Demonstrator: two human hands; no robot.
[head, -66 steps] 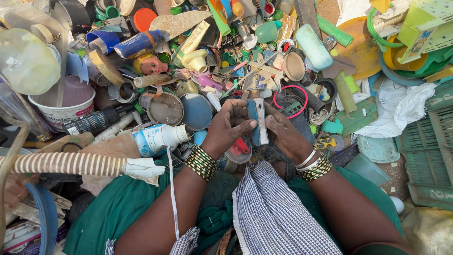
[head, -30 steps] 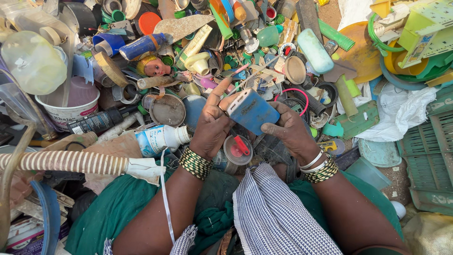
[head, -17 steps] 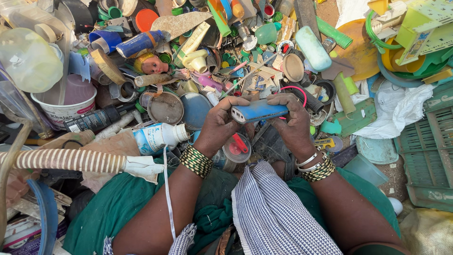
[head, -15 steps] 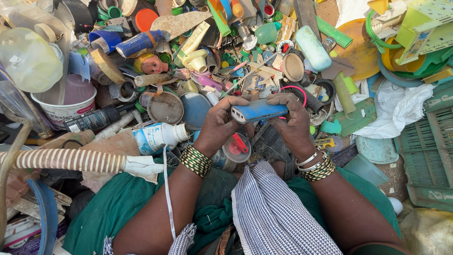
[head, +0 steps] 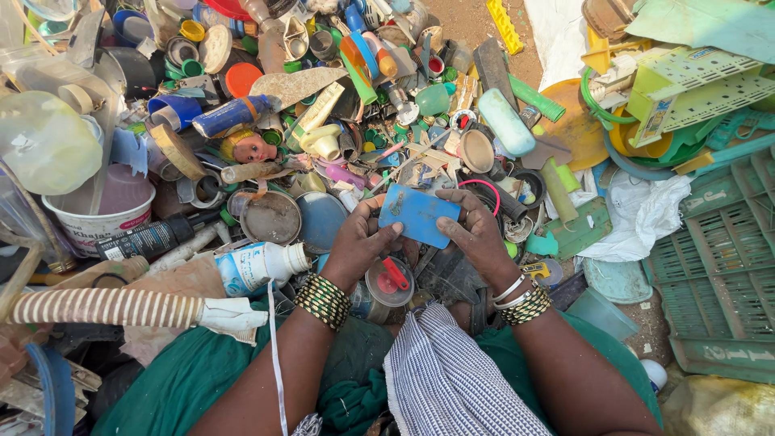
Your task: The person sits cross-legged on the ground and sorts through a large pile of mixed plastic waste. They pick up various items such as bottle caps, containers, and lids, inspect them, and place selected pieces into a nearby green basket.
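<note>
Head view: both hands are on the flat blue plastic piece (head: pixel 420 215), held up above the scrap heap, roughly centre frame. Left hand (head: pixel 361 244) is closed on its near-left corner, thumb on top; right hand (head: pixel 476 234) pinches the right edge, fingers curled over it. The piece is a rounded rectangle, long axis running left-right with a slight downward tilt toward the right hand, broad face up to the camera. It sits between the two hands, so neither is nearer; each has an end. Surface looks smooth, matte, scuffed with pale specks, thin and rigid by my guess. Just below the hands: a clear jar with a red lid part (head: pixel 389 282). To the left, a white bottle with a blue label (head: pixel 258 266) lies on its side, next to a ribbed cream hose (head: pixel 105 307). A doll's head (head: pixel 250 147) and a round metal lid (head: pixel 270 216) sit further out in the mixed plastic. Green crates (head: pixel 718 274) at right. Beaded bangles on both wrists.
</note>
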